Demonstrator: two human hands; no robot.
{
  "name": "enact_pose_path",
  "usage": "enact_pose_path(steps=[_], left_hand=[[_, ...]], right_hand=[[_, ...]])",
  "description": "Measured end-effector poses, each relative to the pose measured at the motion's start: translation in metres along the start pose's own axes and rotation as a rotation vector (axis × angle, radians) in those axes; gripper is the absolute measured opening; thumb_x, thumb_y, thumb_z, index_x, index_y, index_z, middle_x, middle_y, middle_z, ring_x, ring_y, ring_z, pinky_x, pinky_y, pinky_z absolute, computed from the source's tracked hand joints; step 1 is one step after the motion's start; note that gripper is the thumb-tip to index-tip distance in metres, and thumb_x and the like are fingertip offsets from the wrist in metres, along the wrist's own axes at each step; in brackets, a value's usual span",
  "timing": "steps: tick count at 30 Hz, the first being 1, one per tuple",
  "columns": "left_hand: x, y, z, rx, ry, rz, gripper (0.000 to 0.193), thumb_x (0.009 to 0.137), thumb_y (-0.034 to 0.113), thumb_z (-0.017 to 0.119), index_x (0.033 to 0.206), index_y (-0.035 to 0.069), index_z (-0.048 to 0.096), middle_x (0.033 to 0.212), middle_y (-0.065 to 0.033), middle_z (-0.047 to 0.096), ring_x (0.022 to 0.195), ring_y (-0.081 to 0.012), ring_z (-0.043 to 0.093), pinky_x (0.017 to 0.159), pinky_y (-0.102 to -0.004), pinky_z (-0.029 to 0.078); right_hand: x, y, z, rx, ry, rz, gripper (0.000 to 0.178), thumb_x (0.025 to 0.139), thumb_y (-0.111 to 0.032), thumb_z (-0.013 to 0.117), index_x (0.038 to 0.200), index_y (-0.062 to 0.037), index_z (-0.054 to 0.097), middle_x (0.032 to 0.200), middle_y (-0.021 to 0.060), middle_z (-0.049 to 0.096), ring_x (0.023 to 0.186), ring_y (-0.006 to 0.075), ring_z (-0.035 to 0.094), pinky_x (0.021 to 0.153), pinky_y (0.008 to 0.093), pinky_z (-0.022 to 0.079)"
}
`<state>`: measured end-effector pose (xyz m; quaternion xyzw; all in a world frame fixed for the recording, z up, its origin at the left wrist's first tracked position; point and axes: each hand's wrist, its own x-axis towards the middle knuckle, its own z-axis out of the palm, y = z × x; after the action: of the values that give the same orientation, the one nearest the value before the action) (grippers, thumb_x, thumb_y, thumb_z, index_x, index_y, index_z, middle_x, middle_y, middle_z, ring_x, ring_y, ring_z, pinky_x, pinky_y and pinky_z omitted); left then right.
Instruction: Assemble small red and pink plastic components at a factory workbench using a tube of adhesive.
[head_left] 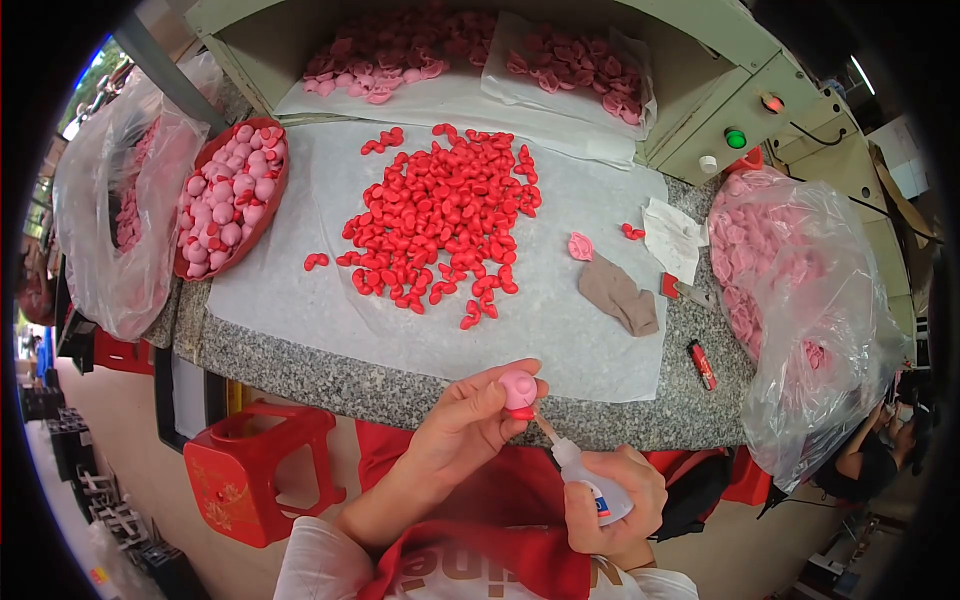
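Between the thumb and fingers of my left hand (465, 420) is a small pink ball-shaped piece (519, 388), with a red bow-shaped piece (520, 412) at its lower side. My right hand (622, 500) is wrapped round a clear glue bottle (596, 486) with a narrow nozzle. The nozzle tip points up at the red piece and is close to it; whether they touch I cannot tell. Both hands are over the near edge of the granite worktop. Beyond them, a large pile of red bow-shaped pieces (440, 215) lies on a white paper sheet (290, 300).
Pink balls with red parts fill a red basket (279, 190) at left, beside a clear plastic bag (150, 270). Another bag of pink pieces (790, 270) stands right. Near it lie a grey-brown cloth (617, 296), a red-handled blade (686, 290) and a red lighter (702, 365). A shelf unit (690, 60) rises behind.
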<state>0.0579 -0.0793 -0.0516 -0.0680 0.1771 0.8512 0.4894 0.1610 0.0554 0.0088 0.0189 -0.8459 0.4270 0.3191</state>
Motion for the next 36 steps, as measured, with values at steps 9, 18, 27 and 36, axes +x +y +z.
enact_pose_path(steps=[9, 18, 27, 36], left_hand=[[0.002, 0.0, -0.004, -0.023, -0.015, 0.0, 0.049, 0.081, 0.022, 0.061, 0.12, -0.002, 0.045, 0.106, -0.015, 0.055, 0.091, -0.0222, 0.056, 0.074, -0.0247, 0.049], [0.0, 0.003, -0.014, -0.094, -0.174, 0.055, 0.049, 0.078, 0.005, 0.061, 0.122, -0.002, 0.041, 0.109, -0.0157, 0.054, 0.1, -0.0272, 0.056, 0.086, -0.0321, 0.049], [0.0, -0.001, 0.01, 0.32, -0.085, 0.182, 0.042, 0.078, 0.005, 0.061, 0.117, 0.0, 0.044, 0.105, -0.0142, 0.054, 0.097, -0.0271, 0.056, 0.083, -0.0326, 0.049], [0.001, 0.01, 0.019, 0.265, -0.011, 0.084, 0.047, 0.084, 0.009, 0.055, 0.125, -0.002, 0.038, 0.111, -0.0177, 0.052, 0.102, -0.029, 0.055, 0.085, -0.031, 0.048]], right_hand=[[0.001, -0.002, 0.0, -0.008, 0.014, -0.004, 0.032, 0.059, -0.001, 0.068, 0.088, 0.0021, 0.056, 0.068, 0.0077, 0.059, 0.041, 0.0136, 0.045, 0.035, 0.023, 0.033], [0.013, 0.04, -0.033, 0.401, 0.441, 0.795, 0.038, 0.071, -0.012, 0.063, 0.103, 0.0069, 0.054, 0.09, 0.0115, 0.06, 0.079, 0.0139, 0.057, 0.071, 0.0255, 0.045], [0.017, 0.176, -0.099, -0.331, 0.367, 0.758, 0.028, 0.071, -0.005, 0.065, 0.097, 0.0015, 0.058, 0.084, 0.0074, 0.061, 0.081, 0.0131, 0.056, 0.073, 0.0246, 0.043], [0.016, 0.007, -0.066, 0.269, 0.378, 0.164, 0.014, 0.075, -0.002, 0.057, 0.088, -0.0006, 0.058, 0.092, 0.0124, 0.058, 0.089, 0.0165, 0.056, 0.072, 0.0266, 0.044]])
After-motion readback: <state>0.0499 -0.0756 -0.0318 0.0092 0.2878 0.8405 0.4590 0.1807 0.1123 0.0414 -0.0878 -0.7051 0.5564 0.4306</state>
